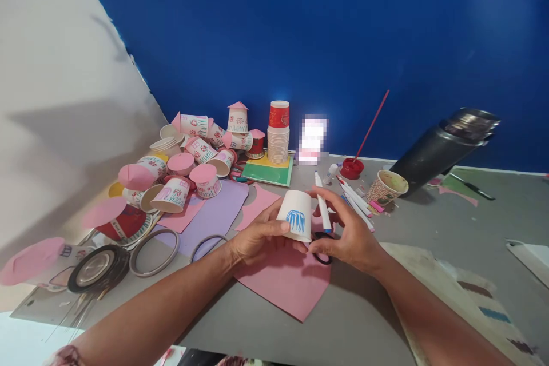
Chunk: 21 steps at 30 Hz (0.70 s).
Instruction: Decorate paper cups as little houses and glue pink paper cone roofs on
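Observation:
A white paper cup (pixel 295 201), turned upside down and slightly tilted, is held in my left hand (pixel 256 234), thumb across its side. Blue marker strokes form a rounded patch on the cup's front. Between the fingers of my right hand (pixel 355 240) is a white marker (pixel 322 210), its blue end pointing down. The right fingertips are close to the cup's rim; whether they touch it I cannot tell. Beneath both hands lies a sheet of pink paper (pixel 287 289). Black scissors handles (pixel 328 259) show partly behind my right hand.
Decorated cups (pixel 172 194) with pink paper tops crowd the left side. A cup stack (pixel 278 146) stands at the back. Several markers (pixel 357 204), a patterned cup (pixel 388 186) and a dark flask (pixel 433 154) are on the right. Tape rings (pixel 175 246) lie near my left forearm.

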Available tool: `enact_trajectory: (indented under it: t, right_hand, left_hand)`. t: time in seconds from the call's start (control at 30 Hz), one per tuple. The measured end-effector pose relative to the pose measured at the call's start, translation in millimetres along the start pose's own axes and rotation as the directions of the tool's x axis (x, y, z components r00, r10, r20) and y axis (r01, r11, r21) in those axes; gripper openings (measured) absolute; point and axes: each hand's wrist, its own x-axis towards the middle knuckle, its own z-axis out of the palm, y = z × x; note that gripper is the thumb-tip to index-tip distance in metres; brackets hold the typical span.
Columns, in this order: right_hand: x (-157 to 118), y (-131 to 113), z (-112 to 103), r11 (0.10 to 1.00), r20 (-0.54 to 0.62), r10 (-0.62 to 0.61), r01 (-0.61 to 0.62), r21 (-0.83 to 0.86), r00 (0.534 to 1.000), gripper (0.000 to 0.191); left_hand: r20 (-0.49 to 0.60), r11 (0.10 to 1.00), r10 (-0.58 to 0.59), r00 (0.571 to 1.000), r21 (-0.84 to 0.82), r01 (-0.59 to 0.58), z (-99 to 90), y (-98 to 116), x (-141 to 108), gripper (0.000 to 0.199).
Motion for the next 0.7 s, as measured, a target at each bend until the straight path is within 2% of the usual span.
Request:
enact_trajectory:
  t: [0.1,0.17,0.23,0.3,0.37,0.43,0.57,0.63,0.7]
  right_hand:
    - [0,3,3,0.997,0.002,0.016,-0.016,-0.075,1.000,0.087]
    - [0,5,3,0.994,-0.010,-0.004,0.003,-0.112,1.000,0.083]
    - [1,8,2,0.984,-0.013,-0.031,0.028,-0.176,0.999,0.081]
    - [2,10,1,0.964,0.012,-0.057,0.058,-0.258,0.998,0.081]
    - [3,11,0,0.943,0.055,-0.085,0.098,-0.318,0.995,0.081]
    - [3,10,0,0.935,0.093,-0.109,0.133,-0.329,0.990,0.081]
    - [4,6,-5,0.963,0.101,-0.105,0.126,-0.238,0.989,0.086]
    - [5,5,-10,0.976,0.034,-0.102,0.107,-0.189,0.994,0.081]
    - [8,5,-15,0.982,-0.051,-0.105,0.095,-0.166,0.993,0.068]
  left_hand:
    - [0.014,1.000,0.005,1.000,0.011,-0.005,-1.1,1,1,0.066]
    - [-0.020,0.993,0.038,0.999,0.110,-0.036,-3.7,5,0,0.079]
    - [-0.072,0.950,0.102,0.992,0.303,-0.075,-7.4,12,-1,0.094]
    - [-0.088,0.824,0.170,0.982,0.560,-0.092,-11.1,20,-3,0.102]
    - [-0.039,0.626,0.215,0.976,0.773,-0.107,-13.9,27,-4,0.098]
    - [0.027,0.481,0.208,0.978,0.868,-0.126,-15.9,32,-4,0.090]
    - [0.046,0.409,0.180,0.983,0.905,-0.117,-19.0,36,-1,0.079]
    - [-0.001,0.395,0.253,0.967,0.913,-0.103,-20.0,41,0,0.074]
    - [-0.083,0.402,0.371,0.925,0.912,-0.079,-20.3,49,-1,0.070]
